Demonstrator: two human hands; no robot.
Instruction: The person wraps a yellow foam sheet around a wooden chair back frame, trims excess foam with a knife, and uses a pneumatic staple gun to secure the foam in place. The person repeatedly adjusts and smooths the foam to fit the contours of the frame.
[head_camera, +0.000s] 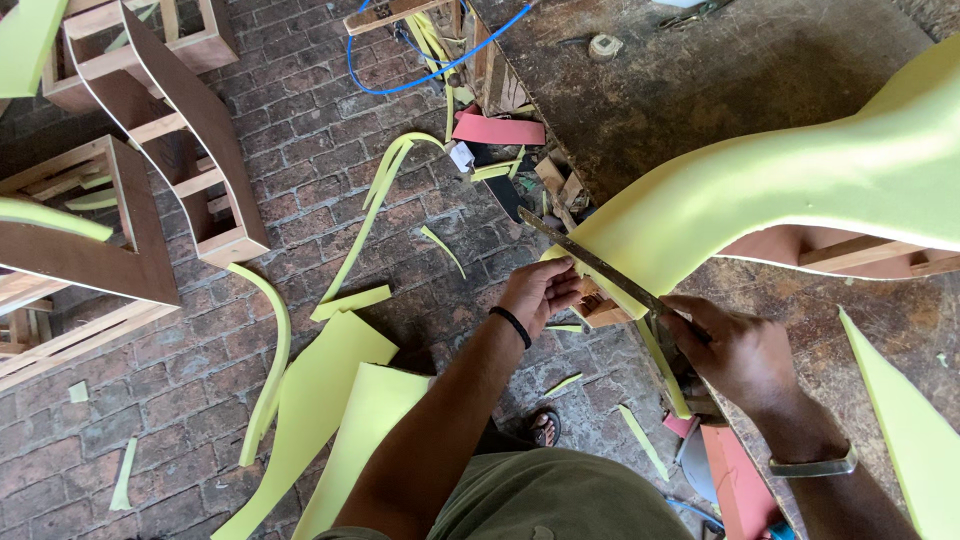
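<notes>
The left hand (540, 290) pinches the lower-left tip of the foam (760, 190), which overhangs the bench's (700, 80) left edge. The blade (590, 262) lies against that tip, its long axis slanting from upper left down to the right hand (730, 350), which is closed around its handle end. The foam runs up and right from both hands.

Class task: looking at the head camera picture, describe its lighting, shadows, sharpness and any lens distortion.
Head view: soft, even daylight, no harsh glare; the yellow foam sheet is brightest, and the dark workbench shows only a dull sheen. Faint shadows lie beneath the foam edge. The left hand, right hand and long blade look reasonably sharp. Wide-angle bending curves the wooden frames at the edges.
</notes>
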